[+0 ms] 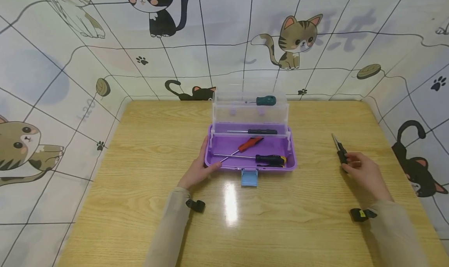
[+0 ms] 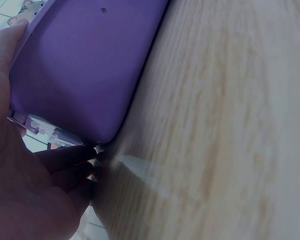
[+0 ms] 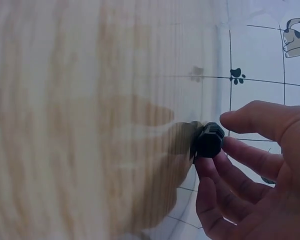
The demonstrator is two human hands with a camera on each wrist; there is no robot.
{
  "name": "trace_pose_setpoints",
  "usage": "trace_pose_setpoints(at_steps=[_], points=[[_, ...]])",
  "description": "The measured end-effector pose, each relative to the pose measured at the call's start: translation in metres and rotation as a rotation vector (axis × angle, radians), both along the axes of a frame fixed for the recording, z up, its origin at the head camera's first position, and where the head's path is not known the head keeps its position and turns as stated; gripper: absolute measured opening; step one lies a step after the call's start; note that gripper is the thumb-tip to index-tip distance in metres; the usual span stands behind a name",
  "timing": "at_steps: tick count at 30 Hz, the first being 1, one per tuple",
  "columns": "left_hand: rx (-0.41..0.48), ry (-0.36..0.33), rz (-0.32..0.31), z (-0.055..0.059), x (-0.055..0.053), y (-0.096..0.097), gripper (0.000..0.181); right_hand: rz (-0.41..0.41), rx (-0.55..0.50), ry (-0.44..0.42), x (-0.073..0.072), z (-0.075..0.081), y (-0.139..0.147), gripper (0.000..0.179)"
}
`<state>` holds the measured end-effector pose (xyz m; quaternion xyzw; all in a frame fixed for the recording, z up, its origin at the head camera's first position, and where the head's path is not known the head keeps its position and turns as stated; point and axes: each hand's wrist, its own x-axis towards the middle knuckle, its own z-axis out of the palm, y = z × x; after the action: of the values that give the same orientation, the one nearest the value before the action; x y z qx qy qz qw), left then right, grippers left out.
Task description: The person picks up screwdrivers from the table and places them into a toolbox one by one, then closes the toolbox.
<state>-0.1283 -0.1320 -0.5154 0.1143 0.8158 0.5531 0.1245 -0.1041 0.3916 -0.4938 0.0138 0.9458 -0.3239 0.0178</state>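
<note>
My left hand (image 1: pixel 197 172) holds the left end of a purple toolbox (image 1: pixel 294 158), thumb at the front rim and fingers along the side. In the left wrist view the toolbox's smooth purple wall (image 2: pixel 85 65) stands right beside the thumb and fingers. Over to the right, my right hand (image 1: pixel 365 173) pinches the black handle of a screwdriver (image 1: pixel 342 154) low over the table, its metal tip facing away from me. Seen from the right wrist, the handle's ribbed end (image 3: pixel 210 140) sits between thumb and fingers.
Inside the box lie a red-handled screwdriver (image 1: pixel 250 143), a black-and-yellow screwdriver (image 1: pixel 271 160) and a slim black screwdriver (image 1: pixel 262 131). The clear lid (image 1: pixel 228 113) stands raised, with a green-handled screwdriver (image 1: pixel 266 100) in it. A blue latch (image 1: pixel 249 178) hangs in front. Cat-patterned walls (image 1: pixel 224 56) enclose the wooden table (image 1: pixel 158 142).
</note>
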Motion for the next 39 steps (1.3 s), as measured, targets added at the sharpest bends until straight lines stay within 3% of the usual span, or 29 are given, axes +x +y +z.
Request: trace_pose_setpoints(at_steps=[16, 30, 39], points=[[-0.003, 0.017, -0.009, -0.002, 0.000, -0.001, 0.101, -0.029, 0.036, -0.027, -0.006, -0.004, -0.005, 0.043], [-0.022, 0.012, -0.006, -0.002, 0.000, 0.000, 0.101, 0.022, 0.018, -0.053, -0.006, -0.002, -0.011, 0.041], [-0.040, 0.020, -0.006, -0.002, 0.000, -0.001, 0.101, 0.043, -0.030, -0.027, -0.004, 0.004, -0.017, 0.039]])
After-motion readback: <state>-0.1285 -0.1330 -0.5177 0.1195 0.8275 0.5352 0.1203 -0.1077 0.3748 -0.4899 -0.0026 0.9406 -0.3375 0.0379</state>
